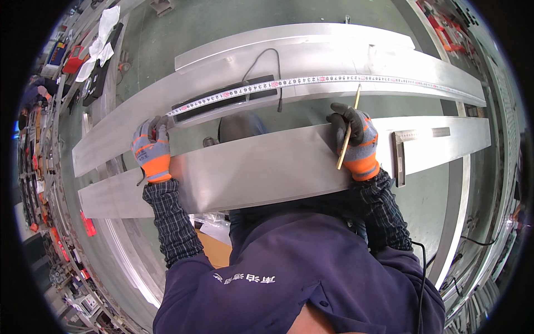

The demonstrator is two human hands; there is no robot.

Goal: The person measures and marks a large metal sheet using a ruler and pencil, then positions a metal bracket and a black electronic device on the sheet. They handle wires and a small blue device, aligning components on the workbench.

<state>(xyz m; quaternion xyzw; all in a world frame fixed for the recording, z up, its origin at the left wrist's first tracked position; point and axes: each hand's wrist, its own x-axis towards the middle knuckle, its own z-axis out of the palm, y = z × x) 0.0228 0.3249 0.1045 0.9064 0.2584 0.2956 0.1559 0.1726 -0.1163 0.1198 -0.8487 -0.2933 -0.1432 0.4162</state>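
Note:
My left hand, in a grey and orange glove, pinches the left end of a white measuring tape stretched along a long metal beam. My right hand, in a matching glove, grips a thin yellow marking stick whose tip touches the tape near its middle. A second metal beam lies in front of me, right under both hands.
A steel try square rests on the near beam to the right of my right hand. A black magnet block with a cable sits on the far beam. Tools and white rags crowd a bench at far left. Green floor lies beyond.

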